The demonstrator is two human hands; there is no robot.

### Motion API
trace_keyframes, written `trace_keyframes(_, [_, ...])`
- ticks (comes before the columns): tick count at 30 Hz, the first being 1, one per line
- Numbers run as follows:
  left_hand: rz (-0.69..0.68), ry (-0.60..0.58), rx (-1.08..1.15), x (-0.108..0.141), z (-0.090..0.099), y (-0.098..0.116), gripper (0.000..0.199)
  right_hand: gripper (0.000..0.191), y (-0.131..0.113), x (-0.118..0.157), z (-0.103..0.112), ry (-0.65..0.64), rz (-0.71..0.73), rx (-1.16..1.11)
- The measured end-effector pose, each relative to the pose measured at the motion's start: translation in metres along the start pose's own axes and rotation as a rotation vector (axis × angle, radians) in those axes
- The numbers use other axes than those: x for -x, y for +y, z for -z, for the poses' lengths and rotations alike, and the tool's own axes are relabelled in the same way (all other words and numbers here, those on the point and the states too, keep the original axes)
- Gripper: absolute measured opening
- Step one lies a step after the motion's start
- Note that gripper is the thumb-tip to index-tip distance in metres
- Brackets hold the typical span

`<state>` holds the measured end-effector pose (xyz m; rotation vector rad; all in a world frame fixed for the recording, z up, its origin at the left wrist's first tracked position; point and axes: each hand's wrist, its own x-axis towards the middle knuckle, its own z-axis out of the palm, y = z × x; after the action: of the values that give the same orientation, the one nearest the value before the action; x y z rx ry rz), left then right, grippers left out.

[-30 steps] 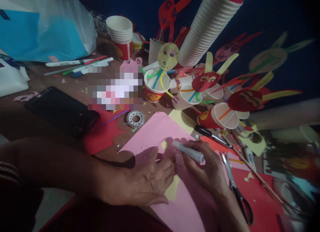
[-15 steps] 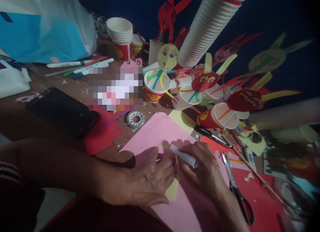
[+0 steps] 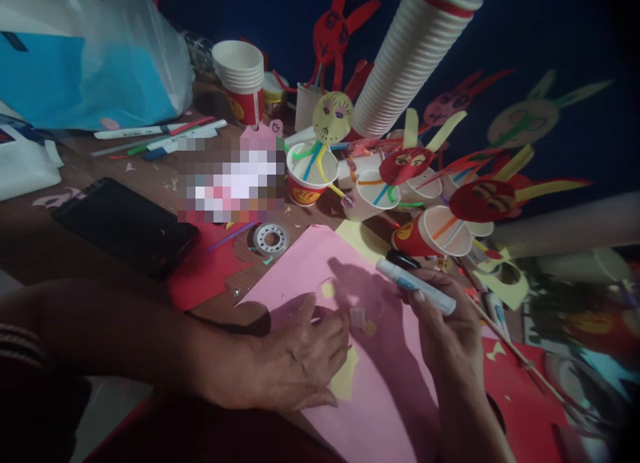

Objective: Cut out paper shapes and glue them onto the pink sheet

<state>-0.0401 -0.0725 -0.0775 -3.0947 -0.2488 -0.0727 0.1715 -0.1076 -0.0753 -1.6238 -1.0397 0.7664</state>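
Note:
My left hand (image 3: 287,366) lies palm down on a pink paper sheet (image 3: 385,403), thumb and index finger spread, the other fingers slightly bent. A yellow paper piece (image 3: 345,376) shows beside its fingers, and a small yellow disc (image 3: 329,290) lies past the fingertips. My right hand (image 3: 450,330) is closed around a white pen-like tube (image 3: 417,286) with a bluish label, raised over the sheet and pointing left. A small pale square piece (image 3: 358,318) and a yellow scrap (image 3: 369,328) lie on the pink sheet between my hands.
Paper cups with paper rabbit faces (image 3: 406,164) and a tall cup stack (image 3: 415,56) stand behind. A phone (image 3: 127,223), tape roll (image 3: 271,238) and several markers (image 3: 170,140) lie left. My right hand mostly hides the scissors (image 3: 495,413); a stick (image 3: 515,353) lies right.
My right hand has lifted the white tube off the paper and moved right, uncovering the pale square piece and yellow scrap. My left hand has stayed in place.

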Motion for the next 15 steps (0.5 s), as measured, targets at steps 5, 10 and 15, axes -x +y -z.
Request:
trace_keyframes(5, [-0.006,-0.018,-0.003,-0.001,0.006,-0.003,0.055,0.019,0.001,0.0,0.009,-0.043,0.015,0.054])
trace_keyframes(10, [0.04,0.005,0.001,-0.001,0.002,-0.001,0.061,0.041,0.012,0.017,0.024,-0.018,-0.035,0.282])
trace_keyframes(15, [0.037,0.018,0.009,0.001,0.0,0.0,0.063,0.029,0.016,0.034,0.031,-0.005,0.035,0.467])
